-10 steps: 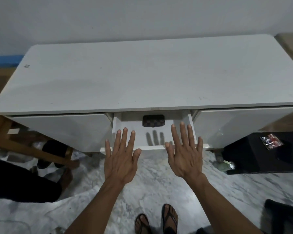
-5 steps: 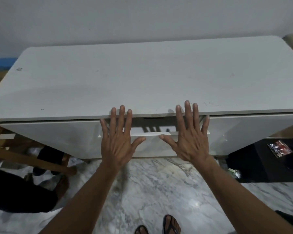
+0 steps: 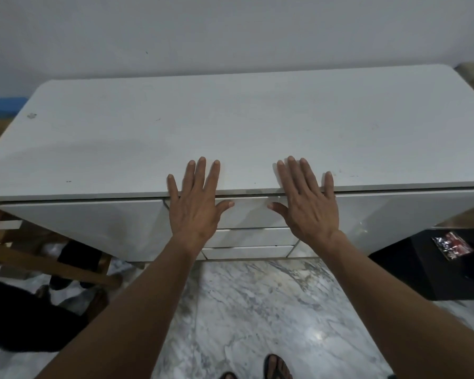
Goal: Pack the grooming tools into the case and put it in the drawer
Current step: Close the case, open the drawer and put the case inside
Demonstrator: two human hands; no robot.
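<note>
White cabinet (image 3: 230, 132), three shut drawers (image 3: 248, 214), left hand (image 3: 196, 203), right hand (image 3: 307, 206) flat, fingers spread

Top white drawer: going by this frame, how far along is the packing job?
Nearly finished. The top white drawer sits flush with the white cabinet, no case in view. The left hand and right hand lie open and flat against its front. Only letting go appears left.

Quick count: 2 hands, left hand (image 3: 195, 203) & right hand (image 3: 307, 203), both flat w/ fingers spread. 1 white cabinet (image 3: 230, 127). 3 drawer fronts (image 3: 249, 216) stacked in the middle. 2 sandaled feet (image 3: 277, 367). 1 foil packet (image 3: 452, 244).
</note>
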